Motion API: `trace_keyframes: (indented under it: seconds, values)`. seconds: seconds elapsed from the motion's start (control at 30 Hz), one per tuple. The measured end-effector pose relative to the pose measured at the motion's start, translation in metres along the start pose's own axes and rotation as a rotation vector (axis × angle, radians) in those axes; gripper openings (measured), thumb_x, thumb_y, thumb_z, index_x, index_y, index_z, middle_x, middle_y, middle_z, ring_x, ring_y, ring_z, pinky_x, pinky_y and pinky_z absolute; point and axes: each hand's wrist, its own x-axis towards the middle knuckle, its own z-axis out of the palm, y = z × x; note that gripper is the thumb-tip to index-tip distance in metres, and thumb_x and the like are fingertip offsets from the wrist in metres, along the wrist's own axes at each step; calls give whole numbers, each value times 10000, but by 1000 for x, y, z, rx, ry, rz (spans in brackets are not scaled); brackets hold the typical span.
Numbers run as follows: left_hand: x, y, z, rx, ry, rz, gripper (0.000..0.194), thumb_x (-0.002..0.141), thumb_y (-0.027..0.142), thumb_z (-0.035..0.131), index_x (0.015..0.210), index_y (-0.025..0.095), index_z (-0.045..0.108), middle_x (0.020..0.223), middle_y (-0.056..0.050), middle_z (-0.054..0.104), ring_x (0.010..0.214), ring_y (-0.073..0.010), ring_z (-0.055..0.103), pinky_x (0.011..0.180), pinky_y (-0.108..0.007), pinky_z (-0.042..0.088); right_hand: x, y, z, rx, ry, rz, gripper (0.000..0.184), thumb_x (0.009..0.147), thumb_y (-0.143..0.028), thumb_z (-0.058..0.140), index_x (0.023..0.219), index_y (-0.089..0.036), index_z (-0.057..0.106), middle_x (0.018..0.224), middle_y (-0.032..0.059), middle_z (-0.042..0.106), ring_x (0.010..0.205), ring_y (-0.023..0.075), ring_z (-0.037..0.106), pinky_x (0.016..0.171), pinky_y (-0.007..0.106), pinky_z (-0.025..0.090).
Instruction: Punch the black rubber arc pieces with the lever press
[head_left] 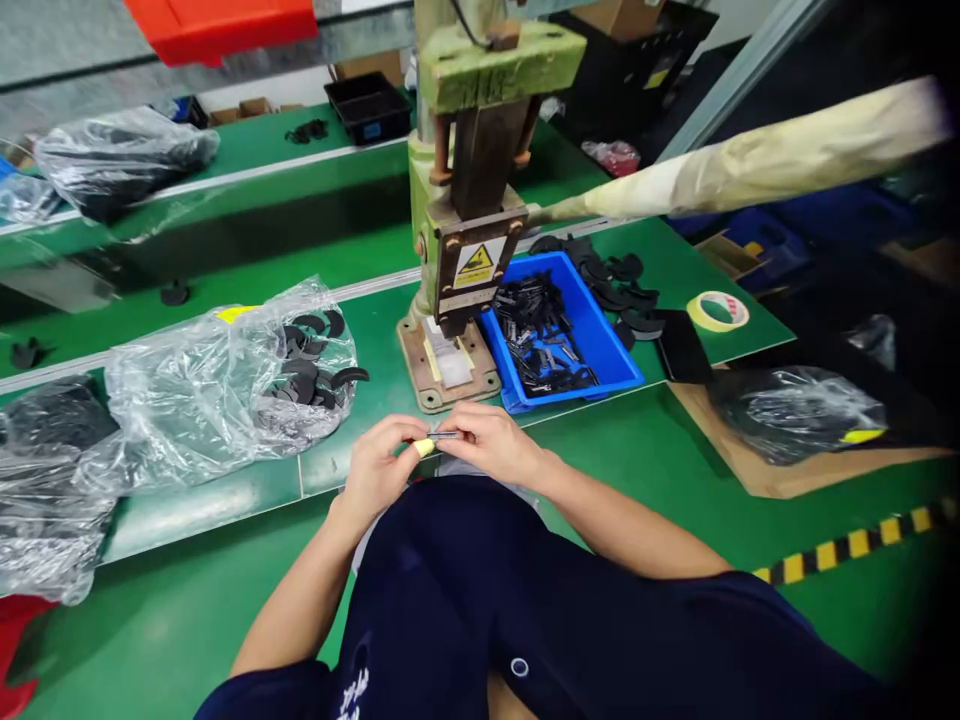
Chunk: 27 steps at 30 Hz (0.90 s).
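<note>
Close to my body, at the table's front edge, my left hand [384,458] and my right hand [491,440] meet, fingers closed. Between their fingertips they pinch a small dark strip-like part [447,435] with a shiny edge; its exact kind is too small to tell. A yellow cover [424,447] wraps the tip of my left thumb. Just beyond my hands stands a green hand press [480,270], a pale block [452,364] on its base. To the right of the press, a blue bin [611,350] holds many small black parts [544,330].
A clear plastic bag [187,390] with curved black pieces [304,375] lies left of the press. More black pieces [600,275] lie behind the bin. Rightward are a tape roll [718,311] and a bagged bundle [802,405]. The press's wrapped lever [750,165] reaches out to the right.
</note>
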Motion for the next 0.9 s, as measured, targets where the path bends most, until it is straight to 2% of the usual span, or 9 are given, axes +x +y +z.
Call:
trace_keyframes:
  seconds: [0.23, 0.43, 0.63, 0.77, 0.9]
  values:
    - [-13, -4, 7, 30, 29, 20, 54, 901, 152, 644, 901, 199, 671, 951, -42, 737, 880, -141, 711, 809, -274, 577, -15, 4, 8, 66, 62, 0, 173, 913, -326, 637, 927, -172, 715, 732, 4, 587, 641, 107, 540, 617, 252, 445]
    - [-13, -1, 13, 58, 33, 17, 61, 910, 175, 629, 889, 203, 678, 934, -46, 746, 849, -149, 721, 792, -283, 591, -20, 9, 11, 107, 85, 18, 182, 916, -351, 631, 932, -191, 715, 742, 11, 609, 644, 117, 549, 623, 269, 467]
    - [-12, -3, 13, 91, 41, 78, 74, 912, 147, 622, 918, 200, 673, 940, -49, 742, 859, -142, 712, 786, -264, 576, -19, 11, 14, 146, 121, 45, 178, 901, -340, 648, 963, -189, 718, 794, 21, 630, 682, 115, 578, 643, 259, 502]
    - [0, -14, 10, 145, 57, 53, 75, 926, 168, 605, 932, 198, 674, 941, -48, 730, 892, -151, 697, 825, -279, 558, -18, 16, 4, 162, 173, 88, 248, 895, -340, 646, 1086, -188, 687, 826, 19, 635, 696, 112, 598, 650, 251, 535]
    - [33, -37, 14, 266, 70, 37, 119, 944, 221, 577, 947, 198, 694, 941, -49, 719, 882, -161, 683, 820, -289, 547, -17, 27, -23, 157, 275, 152, 240, 905, -348, 617, 1080, -200, 686, 832, 18, 657, 722, 118, 619, 669, 255, 543]
